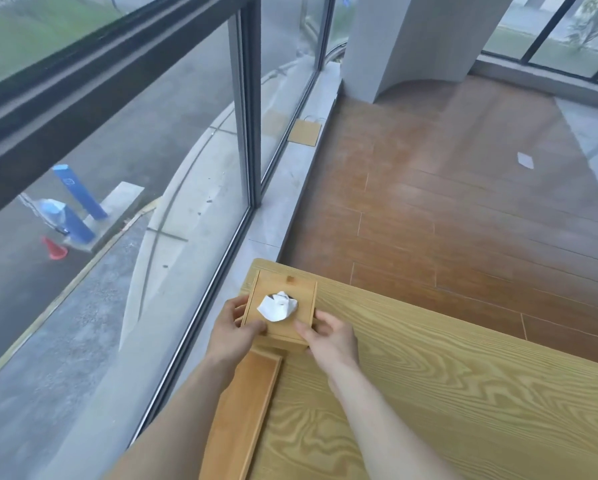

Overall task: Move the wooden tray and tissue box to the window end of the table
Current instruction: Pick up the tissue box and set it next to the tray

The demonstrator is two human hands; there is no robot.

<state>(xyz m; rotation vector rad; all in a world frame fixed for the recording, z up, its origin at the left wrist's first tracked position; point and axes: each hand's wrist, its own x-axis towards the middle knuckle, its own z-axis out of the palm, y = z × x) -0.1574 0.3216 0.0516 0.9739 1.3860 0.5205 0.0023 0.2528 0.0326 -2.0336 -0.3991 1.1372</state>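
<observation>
Lower centre: left hand (pixel 236 329) and right hand (pixel 328 337) grip a square wooden tissue box (pixel 283 327) on a pale wood-grain table (pixel 446 375).

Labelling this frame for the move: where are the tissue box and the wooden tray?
tissue box (pixel 283 327): head view, bare wooden lid below the tissue.
wooden tray (pixel 247 403): head view, flat bottom between the forearms.
</observation>
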